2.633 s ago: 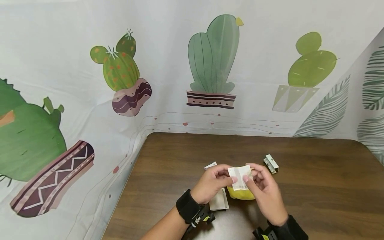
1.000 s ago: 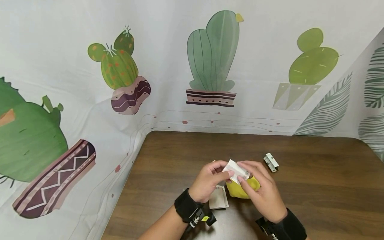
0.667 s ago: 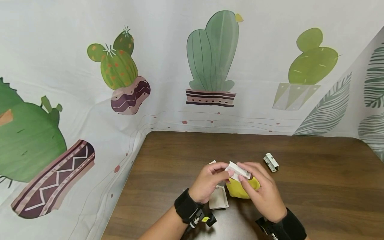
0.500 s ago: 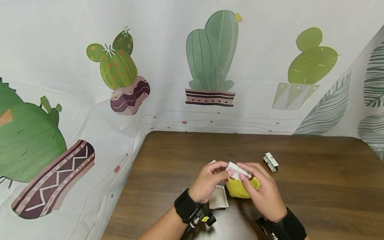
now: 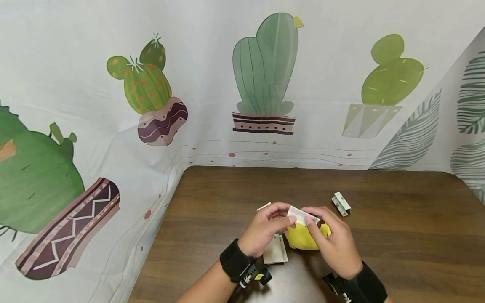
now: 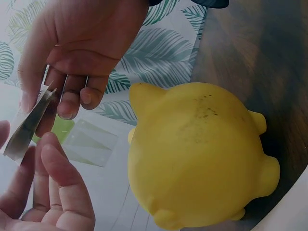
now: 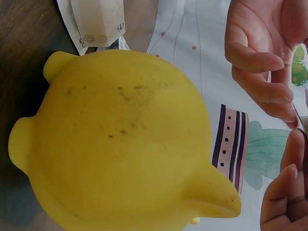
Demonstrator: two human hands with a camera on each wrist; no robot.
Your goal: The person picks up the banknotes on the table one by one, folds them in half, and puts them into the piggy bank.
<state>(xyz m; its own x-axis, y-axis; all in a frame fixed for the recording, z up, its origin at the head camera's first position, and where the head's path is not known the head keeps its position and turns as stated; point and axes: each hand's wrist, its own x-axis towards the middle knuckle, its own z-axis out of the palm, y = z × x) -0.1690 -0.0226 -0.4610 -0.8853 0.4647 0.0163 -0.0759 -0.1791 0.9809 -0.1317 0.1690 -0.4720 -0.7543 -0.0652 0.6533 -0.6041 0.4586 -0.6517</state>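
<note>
A small pale banknote (image 5: 301, 215), folded into a narrow strip, is stretched between both hands above a yellow piggy bank (image 5: 303, 237). My left hand (image 5: 264, 229) pinches its left end between thumb and fingers. At the other end, my right hand (image 5: 338, 242) pinches it, thumb in front and fingers behind. The left wrist view shows the folded banknote (image 6: 30, 126) edge-on, its layers slightly apart. In the right wrist view the rounded piggy bank (image 7: 125, 139) fills the middle, dark specks on its surface, and the banknote is mostly cut off by the frame.
Folded banknotes (image 5: 275, 250) lie on the wooden table (image 5: 401, 235) left of the piggy bank, partly behind my left wrist. Another paper edge (image 5: 264, 206) shows beyond the left hand. A folded note (image 5: 342, 204) stands at the back right. A cactus-print cloth (image 5: 212, 75) hangs behind.
The banknote, spread flat toward the head camera at first, has been folded down into a narrow strip. Both hands keep hold of it, and it has been turned and levelled slightly.
</note>
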